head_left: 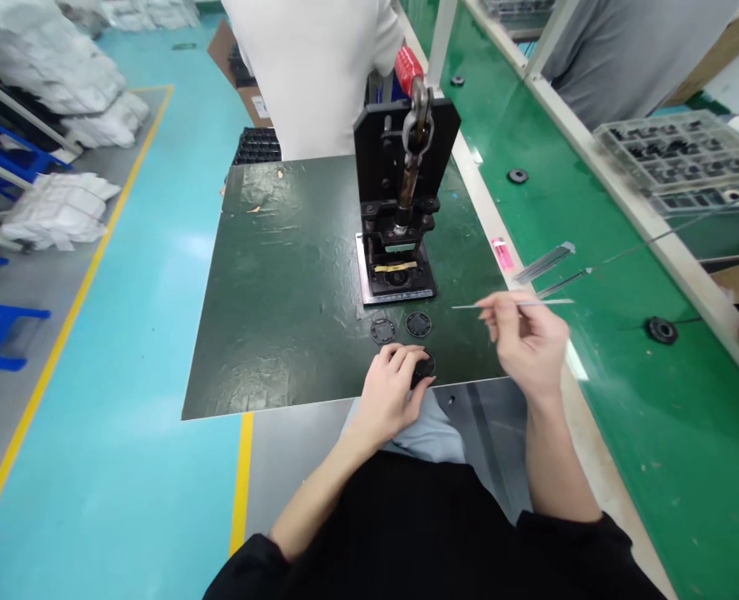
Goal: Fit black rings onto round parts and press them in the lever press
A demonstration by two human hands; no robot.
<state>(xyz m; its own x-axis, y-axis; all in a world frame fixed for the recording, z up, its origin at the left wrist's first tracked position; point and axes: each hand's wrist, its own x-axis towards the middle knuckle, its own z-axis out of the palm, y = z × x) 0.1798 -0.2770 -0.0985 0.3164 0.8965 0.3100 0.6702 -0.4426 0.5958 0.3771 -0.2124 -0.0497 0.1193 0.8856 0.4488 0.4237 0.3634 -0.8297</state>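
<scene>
Near the front edge of the dark green table, my left hand point(395, 385) is closed around a round black part point(424, 368). My right hand point(528, 337) pinches a thin pale strip point(553, 302), held level over the table's right side; its exact kind cannot be told. Two flat black discs lie just beyond my left hand: a left disc point(382, 331) and a right disc point(418, 323). Behind them stands a black hand press point(397, 225) with a red-gripped lever point(409, 68). A yellow strip point(396, 267) lies across its base.
Along the right runs a green bench point(619, 400) bearing bundled thin strips point(545, 262), a black ring-shaped part point(661, 330) and a clear parts tray point(681, 150). A person in white point(312, 75) is beyond the table point(275, 275). Blue stools point(0, 333) stand left.
</scene>
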